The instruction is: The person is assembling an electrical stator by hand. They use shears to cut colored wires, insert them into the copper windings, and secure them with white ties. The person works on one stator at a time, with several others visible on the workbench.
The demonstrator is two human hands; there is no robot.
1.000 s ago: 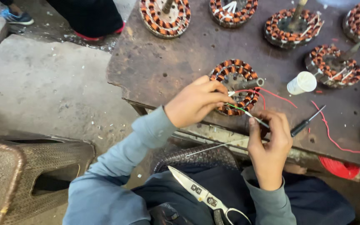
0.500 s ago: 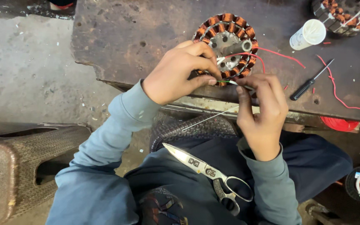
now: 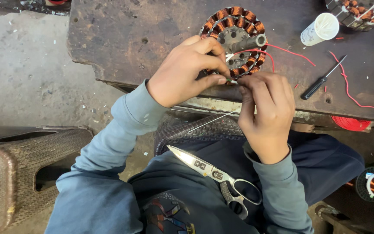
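From the head camera, my left hand (image 3: 182,73) and right hand (image 3: 267,112) meet at the near rim of the copper-wound stator (image 3: 234,37), which sits at the table (image 3: 122,39) edge so I can reach its leads. Both sets of fingers are pinched shut on something thin there, probably a wire end; it is too small to make out. The red wire (image 3: 291,51) trails off right. Scissors (image 3: 215,173) lie on my lap, the screwdriver (image 3: 321,80) within reach. Another stator is cut off at the top right.
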